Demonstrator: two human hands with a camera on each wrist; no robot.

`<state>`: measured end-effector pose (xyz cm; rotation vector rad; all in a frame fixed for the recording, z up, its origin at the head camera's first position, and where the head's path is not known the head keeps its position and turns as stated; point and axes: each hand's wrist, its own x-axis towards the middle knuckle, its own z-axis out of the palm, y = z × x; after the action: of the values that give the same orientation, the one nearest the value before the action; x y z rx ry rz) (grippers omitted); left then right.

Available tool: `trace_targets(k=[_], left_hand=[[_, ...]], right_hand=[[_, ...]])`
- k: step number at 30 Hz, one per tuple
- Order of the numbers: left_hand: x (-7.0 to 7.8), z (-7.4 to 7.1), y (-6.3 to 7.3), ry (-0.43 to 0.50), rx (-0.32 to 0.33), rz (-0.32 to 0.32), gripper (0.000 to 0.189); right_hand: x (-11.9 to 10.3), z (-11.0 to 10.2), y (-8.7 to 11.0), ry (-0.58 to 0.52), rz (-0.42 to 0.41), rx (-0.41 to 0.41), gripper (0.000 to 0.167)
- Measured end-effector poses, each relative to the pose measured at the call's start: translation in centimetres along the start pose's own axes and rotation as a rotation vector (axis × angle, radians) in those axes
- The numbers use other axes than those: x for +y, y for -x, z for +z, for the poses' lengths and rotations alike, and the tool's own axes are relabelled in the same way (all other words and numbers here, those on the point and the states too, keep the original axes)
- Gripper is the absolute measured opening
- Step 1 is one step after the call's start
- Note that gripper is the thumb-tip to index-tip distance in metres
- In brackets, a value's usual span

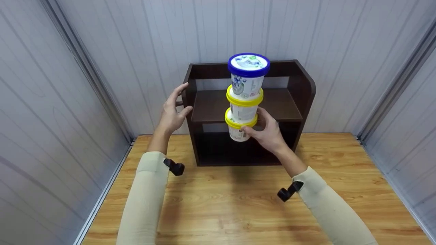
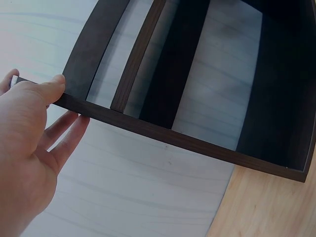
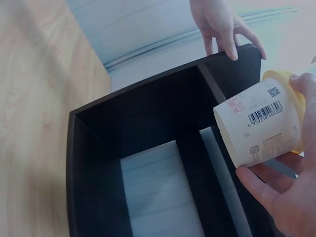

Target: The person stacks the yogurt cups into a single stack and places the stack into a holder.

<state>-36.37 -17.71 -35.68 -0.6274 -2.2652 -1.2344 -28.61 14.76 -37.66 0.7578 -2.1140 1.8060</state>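
My right hand [image 1: 269,134] grips the lowest of three stacked white tubs in front of the dark brown shelf unit [image 1: 213,105]. That lowest tub [image 3: 261,123] has a yellow lid, and its barcode faces the right wrist camera. On it stands a second yellow-lidded tub [image 1: 244,113], topped by a larger tub [image 1: 251,86] with a blue lid and blueberry pictures. The stack is held up in the air, leaning slightly. At the unit's left side panel [image 2: 148,129], my left hand [image 2: 30,143] pinches the upper edge between thumb and fingers.
The shelf unit stands on a wood-grain surface [image 1: 218,204] against a pale panelled wall [image 1: 163,41]. It has a middle shelf board [image 1: 211,105] and a lower compartment [image 1: 218,153]. Metal-edged side walls rise at left and right.
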Motion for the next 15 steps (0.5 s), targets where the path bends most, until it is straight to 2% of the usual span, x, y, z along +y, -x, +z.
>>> trace_targets(k=[11, 15], left_hand=[[0.0, 0.0, 0.1, 0.02, 0.005, 0.018, 0.073], [0.0, 0.0, 0.0, 0.011, 0.006, 0.022, 0.074]], right_hand=[[-1.4, -0.4, -0.8, 0.073, 0.037, 0.013, 0.062], [-1.7, -0.5, -1.2, 0.063, 0.043, 0.026, 0.06]])
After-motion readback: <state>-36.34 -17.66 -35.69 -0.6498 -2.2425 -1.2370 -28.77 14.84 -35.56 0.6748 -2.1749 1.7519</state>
